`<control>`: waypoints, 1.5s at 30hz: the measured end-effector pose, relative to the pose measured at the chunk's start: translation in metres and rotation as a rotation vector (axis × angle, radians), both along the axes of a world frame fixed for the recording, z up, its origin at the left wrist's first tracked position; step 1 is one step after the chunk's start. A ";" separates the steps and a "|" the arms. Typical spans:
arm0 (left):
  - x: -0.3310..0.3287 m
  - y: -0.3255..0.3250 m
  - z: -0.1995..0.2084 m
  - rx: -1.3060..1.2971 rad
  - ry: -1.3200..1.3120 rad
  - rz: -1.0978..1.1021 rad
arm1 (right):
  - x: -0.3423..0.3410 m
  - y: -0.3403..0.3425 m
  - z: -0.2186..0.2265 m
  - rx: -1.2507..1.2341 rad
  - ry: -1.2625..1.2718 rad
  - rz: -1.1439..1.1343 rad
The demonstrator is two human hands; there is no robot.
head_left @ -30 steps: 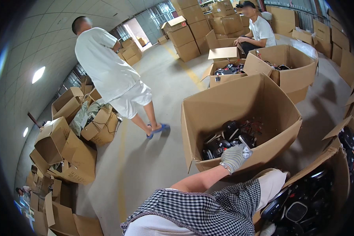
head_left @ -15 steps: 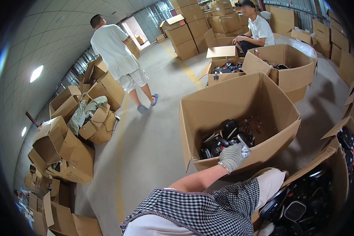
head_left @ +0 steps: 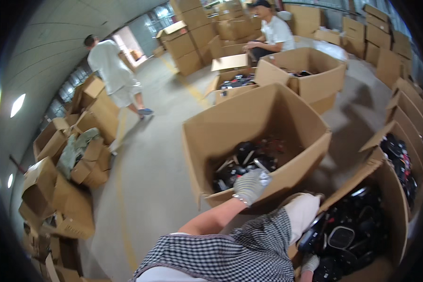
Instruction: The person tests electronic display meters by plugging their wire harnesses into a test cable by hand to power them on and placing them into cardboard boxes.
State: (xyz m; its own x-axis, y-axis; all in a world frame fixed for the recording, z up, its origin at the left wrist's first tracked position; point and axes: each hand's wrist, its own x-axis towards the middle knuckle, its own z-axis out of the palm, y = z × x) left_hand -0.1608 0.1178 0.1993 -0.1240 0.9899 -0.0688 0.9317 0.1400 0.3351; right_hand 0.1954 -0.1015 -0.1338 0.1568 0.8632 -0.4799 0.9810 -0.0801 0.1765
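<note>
My left hand (head_left: pixel 250 186), in a striped knit glove, is closed over the near rim of a large open carton (head_left: pixel 211 134). A shiny grey piece shows at its fingertips; blur keeps me from naming it. Inside that carton lie black devices (head_left: pixel 230 170) with light edges and some thin red wires. At the lower right, my gloved right hand (head_left: pixel 310 263) reaches into another carton (head_left: pixel 395 199), against a heap of black devices (head_left: pixel 362 225). Among them is a rounded-square one with a pale rim (head_left: pixel 341 237). The fingers of this hand are mostly hidden.
A person in white (head_left: pixel 109 68) walks on the left; another in a black cap (head_left: pixel 276 35) sits behind further cartons (head_left: pixel 322 82). Stacked cartons (head_left: pixel 188 42) stand at the back. Opened boxes (head_left: pixel 70 202) line the left side, and a carton of dark parts (head_left: pixel 399 164) stands at right.
My view has swung, so the cartons appear farther left. The walking person has gone farther away. My left hand stays at the carton's rim, and my right hand remains in the lower-right carton.
</note>
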 end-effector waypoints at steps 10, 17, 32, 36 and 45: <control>0.000 0.007 -0.025 0.164 0.100 -0.030 | -0.010 0.001 0.061 -0.004 0.136 -0.221; 0.000 0.009 -0.023 0.072 0.097 -0.016 | -0.004 -0.003 0.045 0.034 0.110 -0.227; 0.000 0.003 -0.019 0.057 0.029 0.026 | 0.013 -0.014 -0.003 0.131 0.068 -0.075; -0.001 0.004 -0.023 0.093 0.058 0.010 | 0.005 -0.009 0.007 0.122 0.070 -0.123; -0.004 0.005 -0.028 0.092 0.058 0.007 | -0.001 -0.009 0.017 0.189 0.115 -0.135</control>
